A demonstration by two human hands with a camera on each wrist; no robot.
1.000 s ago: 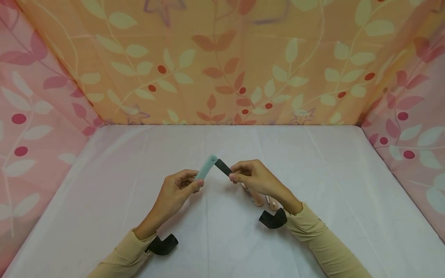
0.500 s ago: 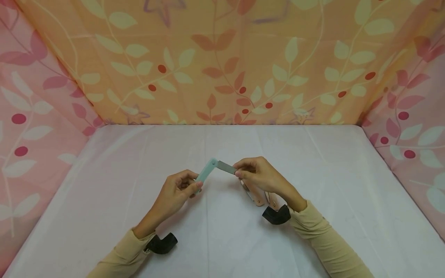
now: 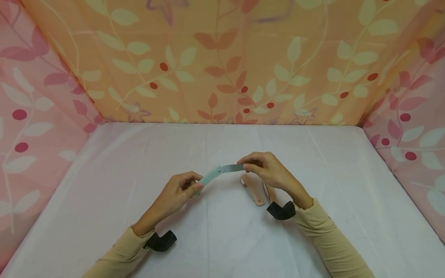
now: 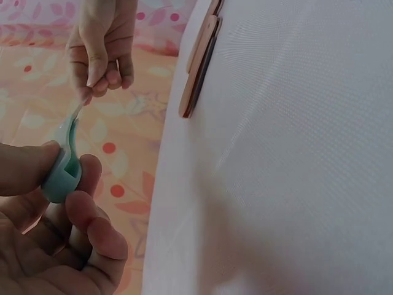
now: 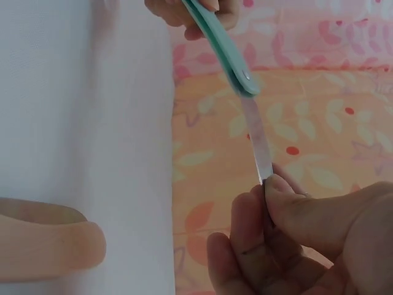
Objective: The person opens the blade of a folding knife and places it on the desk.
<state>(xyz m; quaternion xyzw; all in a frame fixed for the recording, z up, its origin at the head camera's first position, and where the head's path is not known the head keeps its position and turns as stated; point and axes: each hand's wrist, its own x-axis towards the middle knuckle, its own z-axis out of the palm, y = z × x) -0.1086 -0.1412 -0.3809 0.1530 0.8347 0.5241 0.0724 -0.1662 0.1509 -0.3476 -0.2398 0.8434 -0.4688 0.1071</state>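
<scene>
Blade [image 3: 232, 168] has swung straighter beyond the green handle [image 3: 210, 177]. Left hand [image 3: 178, 189] pinches the handle; right hand [image 3: 271, 170] pinches the blade's far end.

There is one green knife [image 3: 210, 177] and there are two tan knives [image 3: 256, 189] [image 3: 271, 194]. I count two hands, one left hand [image 3: 179, 189] and one right hand [image 3: 274, 172]. There are two sleeves [image 3: 119, 251] [image 3: 326, 235], two black bits [image 3: 161, 241] [image 3: 282, 211], one white surface [image 3: 222, 239], one far orange wall [image 3: 226, 23] and two pink walls [image 3: 52, 96] [image 3: 424, 116].
</scene>
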